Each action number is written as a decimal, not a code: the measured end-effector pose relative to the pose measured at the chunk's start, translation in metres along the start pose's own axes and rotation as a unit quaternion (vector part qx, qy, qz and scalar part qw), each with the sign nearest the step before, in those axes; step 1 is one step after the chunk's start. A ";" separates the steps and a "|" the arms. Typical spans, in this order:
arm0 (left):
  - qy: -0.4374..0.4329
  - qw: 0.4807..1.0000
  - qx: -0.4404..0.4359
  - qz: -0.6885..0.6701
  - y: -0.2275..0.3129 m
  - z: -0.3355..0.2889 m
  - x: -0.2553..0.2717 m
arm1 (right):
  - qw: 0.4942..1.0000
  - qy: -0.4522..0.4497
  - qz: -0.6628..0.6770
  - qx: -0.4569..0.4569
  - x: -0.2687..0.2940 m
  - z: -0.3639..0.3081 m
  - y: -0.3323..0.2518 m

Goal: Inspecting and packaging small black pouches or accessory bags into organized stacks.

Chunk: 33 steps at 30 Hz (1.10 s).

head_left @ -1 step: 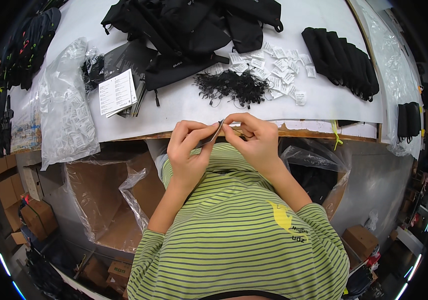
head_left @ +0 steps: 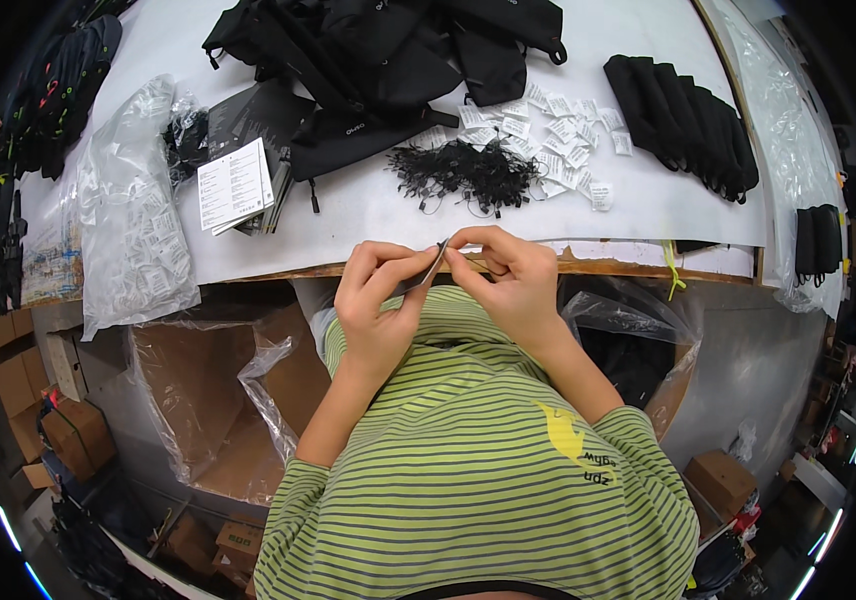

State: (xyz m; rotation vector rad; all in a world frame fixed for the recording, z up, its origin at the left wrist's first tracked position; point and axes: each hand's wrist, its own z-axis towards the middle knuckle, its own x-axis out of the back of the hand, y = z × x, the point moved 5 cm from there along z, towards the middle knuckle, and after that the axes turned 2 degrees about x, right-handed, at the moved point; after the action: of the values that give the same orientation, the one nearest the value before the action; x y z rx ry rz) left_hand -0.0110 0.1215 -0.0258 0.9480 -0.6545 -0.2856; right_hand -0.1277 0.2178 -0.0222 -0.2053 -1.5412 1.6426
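Note:
In front of my body, just past the table's near edge, I hold a thin dark card, seen almost edge-on. My left hand pinches it between thumb and fingers. My right hand is closed at the card's upper end, thumb and forefinger pressed together. What lies between those fingertips is too small to make out. Beyond my hands on the table lies a tangle of black tag strings. Left of it sits a stack of printed cards, the top one white. Small white labels are scattered behind the strings.
Black fabric pouches are heaped at the back of the white table, with a row of black pouches at right. A clear plastic bag of labels hangs over the left edge. Plastic-lined cartons stand below.

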 end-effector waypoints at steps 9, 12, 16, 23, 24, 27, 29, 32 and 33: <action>-0.153 0.878 0.259 -0.373 -0.028 -0.003 -0.009 | 0.969 -0.116 0.183 -0.122 0.003 -0.003 0.018; -0.221 0.869 0.289 -0.336 -0.032 -0.009 -0.019 | 0.967 -0.131 0.184 -0.118 -0.001 -0.001 0.023; -0.222 0.900 0.236 -0.292 -0.029 -0.003 -0.019 | 0.956 -0.158 0.216 -0.124 0.001 0.002 0.025; -0.284 0.847 0.283 -0.350 -0.033 0.000 -0.035 | 0.979 -0.147 0.123 -0.072 0.012 0.002 0.025; -0.295 0.839 0.288 -0.353 -0.035 -0.002 -0.037 | 0.979 -0.149 0.115 -0.074 0.013 0.002 0.024; -0.307 0.833 0.273 -0.371 -0.037 -0.003 -0.040 | 0.978 -0.157 0.116 -0.074 0.013 0.000 0.029; -0.297 0.838 0.267 -0.372 -0.036 -0.001 -0.041 | 0.976 -0.163 0.126 -0.072 0.013 0.000 0.031; -0.266 0.849 0.272 -0.367 -0.035 0.003 -0.042 | 0.965 -0.172 0.164 -0.108 0.009 0.000 0.035; -0.245 0.854 0.282 -0.361 -0.036 0.005 -0.042 | 0.952 -0.161 0.216 -0.146 0.005 -0.003 0.042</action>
State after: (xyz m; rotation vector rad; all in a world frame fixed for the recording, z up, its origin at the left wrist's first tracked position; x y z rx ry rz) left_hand -0.0447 0.1191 -0.0697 1.7094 -0.8469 -1.0757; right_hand -0.1483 0.2280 -0.0575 -0.4801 -2.1052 1.8379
